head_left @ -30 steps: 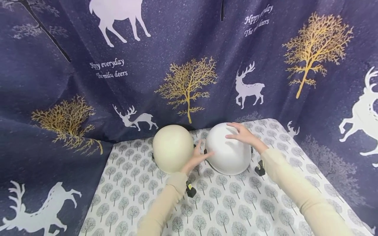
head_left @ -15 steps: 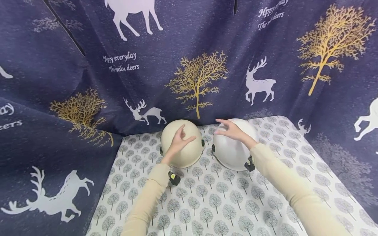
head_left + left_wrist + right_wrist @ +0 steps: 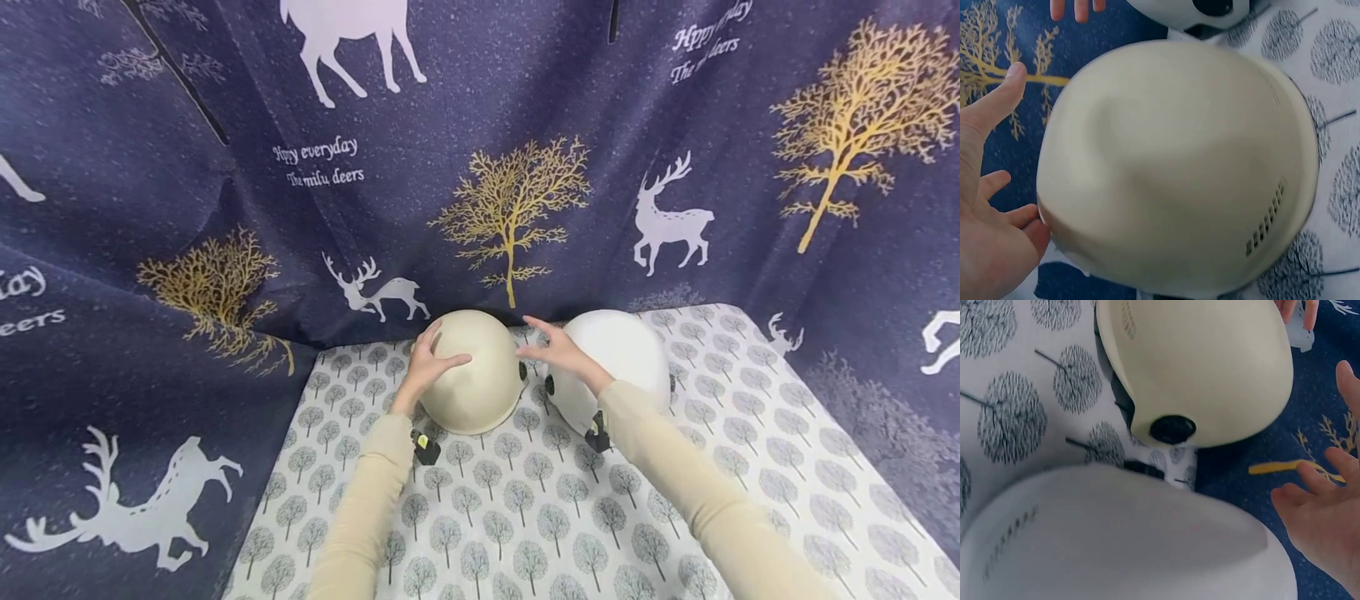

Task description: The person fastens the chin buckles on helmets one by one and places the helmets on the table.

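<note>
A cream helmet [image 3: 476,375] stands dome up at the back of the table, with small vent slots and a black round side knob [image 3: 1172,429]. Beside it on the right is a white helmet [image 3: 618,358], also dome up. My left hand [image 3: 429,367] is spread at the left side of the cream helmet, its lower fingers [image 3: 1032,222] appearing to touch the shell. My right hand [image 3: 558,348] hovers with parted fingers between the two helmets, in front of the white one's upper left; it holds nothing.
A tree-print cloth [image 3: 517,508] covers the table. Dark blue curtains [image 3: 420,192] with deer and gold trees hang right behind the helmets and along both sides. A black wrist device [image 3: 426,448] sits on the left forearm, another [image 3: 597,432] on the right.
My left hand has moved from between the helmets, across the cream one, to its left side. My right hand has come left off the white helmet toward the gap. The view has shifted.
</note>
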A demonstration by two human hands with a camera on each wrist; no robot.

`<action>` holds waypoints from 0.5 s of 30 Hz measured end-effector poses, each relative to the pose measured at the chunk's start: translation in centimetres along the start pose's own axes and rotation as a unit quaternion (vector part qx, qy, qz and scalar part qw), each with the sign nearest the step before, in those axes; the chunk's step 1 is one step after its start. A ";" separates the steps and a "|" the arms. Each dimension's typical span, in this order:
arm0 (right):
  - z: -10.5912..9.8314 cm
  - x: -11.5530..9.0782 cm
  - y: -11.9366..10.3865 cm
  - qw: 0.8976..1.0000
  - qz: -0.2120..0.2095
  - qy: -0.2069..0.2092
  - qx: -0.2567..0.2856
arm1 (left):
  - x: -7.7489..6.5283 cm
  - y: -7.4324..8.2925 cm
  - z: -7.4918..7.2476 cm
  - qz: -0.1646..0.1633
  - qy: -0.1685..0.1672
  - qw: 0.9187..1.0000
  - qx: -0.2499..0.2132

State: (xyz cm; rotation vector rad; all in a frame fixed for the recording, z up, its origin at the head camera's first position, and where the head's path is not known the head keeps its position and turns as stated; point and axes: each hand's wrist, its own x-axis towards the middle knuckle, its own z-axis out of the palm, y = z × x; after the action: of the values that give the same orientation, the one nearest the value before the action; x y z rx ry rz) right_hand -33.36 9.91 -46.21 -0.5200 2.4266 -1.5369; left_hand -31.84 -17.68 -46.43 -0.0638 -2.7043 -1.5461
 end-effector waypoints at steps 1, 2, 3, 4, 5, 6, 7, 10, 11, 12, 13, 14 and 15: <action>0.3 0.2 0.1 1.000 0.002 0.000 0.004 | 0.1 -0.3 -0.1 -0.007 0.006 1.000 0.007; 0.6 0.4 0.3 1.000 0.002 0.002 0.003 | 0.1 -0.6 -0.2 -0.013 0.010 1.000 0.013; 0.8 0.6 0.3 1.000 0.003 0.003 0.005 | 0.2 -0.9 -0.3 -0.018 0.014 1.000 0.017; 1.0 0.8 0.4 1.000 0.006 0.004 0.006 | 0.3 -1.2 -0.3 -0.022 0.015 1.000 0.016; 1.2 1.0 0.5 1.000 0.007 0.005 0.004 | 0.3 -1.5 -0.4 -0.025 0.016 0.999 0.016; 1.4 1.2 0.6 1.000 0.007 0.006 0.000 | 0.4 -1.8 -0.4 -0.028 0.017 0.999 0.016; 1.7 1.3 0.7 1.000 0.010 0.006 -0.002 | 0.5 -2.0 -0.5 -0.031 0.017 0.999 0.013; 2.3 1.7 0.6 1.000 0.020 0.003 0.001 | 0.8 -2.7 -0.5 -0.035 0.013 0.999 0.009; 2.4 1.8 0.6 1.000 0.023 0.002 0.001 | 0.9 -2.9 -0.5 -0.036 0.012 0.999 0.011; 2.6 1.9 0.5 1.000 0.026 -0.001 0.003 | 1.0 -3.0 -0.5 -0.036 0.012 0.999 0.012; 2.8 1.9 0.5 1.000 0.030 -0.002 0.004 | 1.1 -3.2 -0.4 -0.036 0.012 0.999 0.013; 3.0 2.1 0.4 0.999 0.032 -0.003 0.007 | 1.2 -3.4 -0.4 -0.035 0.012 0.999 0.016; 3.1 2.2 0.4 0.999 0.036 -0.003 0.006 | 1.3 -3.5 -0.3 -0.035 0.012 0.999 0.020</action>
State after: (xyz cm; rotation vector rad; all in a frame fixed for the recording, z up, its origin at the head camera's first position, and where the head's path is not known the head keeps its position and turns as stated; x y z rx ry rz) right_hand -34.27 6.62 -47.93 -0.4297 2.4033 -1.5185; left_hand -33.27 -19.68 -49.25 0.0516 -2.7465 -1.4992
